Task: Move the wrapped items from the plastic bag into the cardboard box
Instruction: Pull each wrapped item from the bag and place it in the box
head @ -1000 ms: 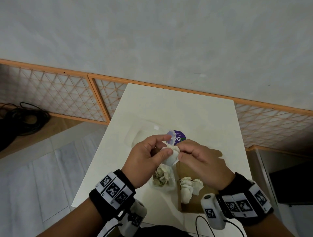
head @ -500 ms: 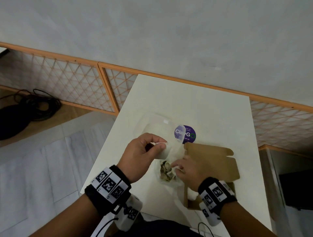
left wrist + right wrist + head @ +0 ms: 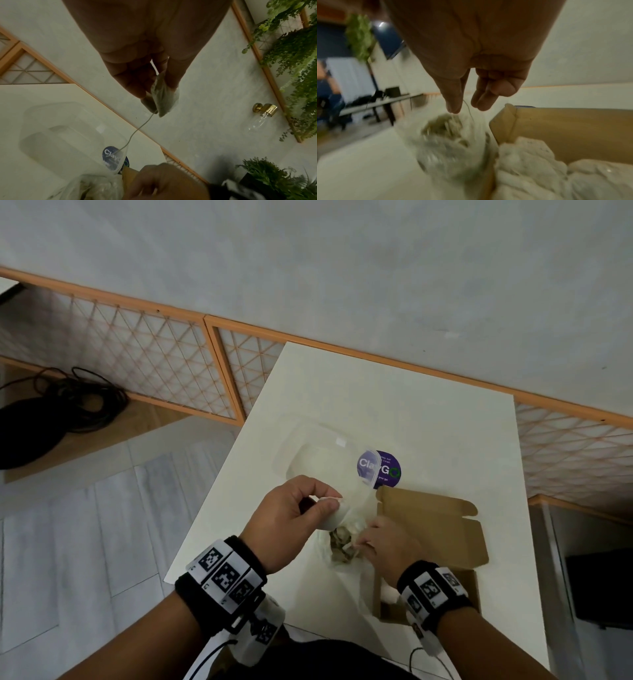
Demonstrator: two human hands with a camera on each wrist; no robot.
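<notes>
A clear plastic bag [image 3: 337, 559] stands on the white table [image 3: 428, 422] with crumpled wrapped items [image 3: 340, 542] inside. My left hand [image 3: 330, 506] pinches the bag's upper edge [image 3: 163, 97] and holds it up. My right hand [image 3: 358, 546] reaches down at the bag's mouth. In the right wrist view its thumb and fingers [image 3: 481, 104] stand slightly apart over the wrapped items [image 3: 443, 128], with nothing between them. The open cardboard box [image 3: 431, 525] lies right of the bag, with white wrapped items [image 3: 539, 169] inside.
A clear plastic lid or container [image 3: 315, 453] and a round purple sticker [image 3: 385, 470] lie on the table behind the bag. The table's left edge is close to my left wrist. Black cables [image 3: 51, 412] lie on the floor at left.
My right hand let go near the bag's top and dropped to the bag's mouth beside the box. My left hand keeps pinching the bag's edge. The view shifted left.
</notes>
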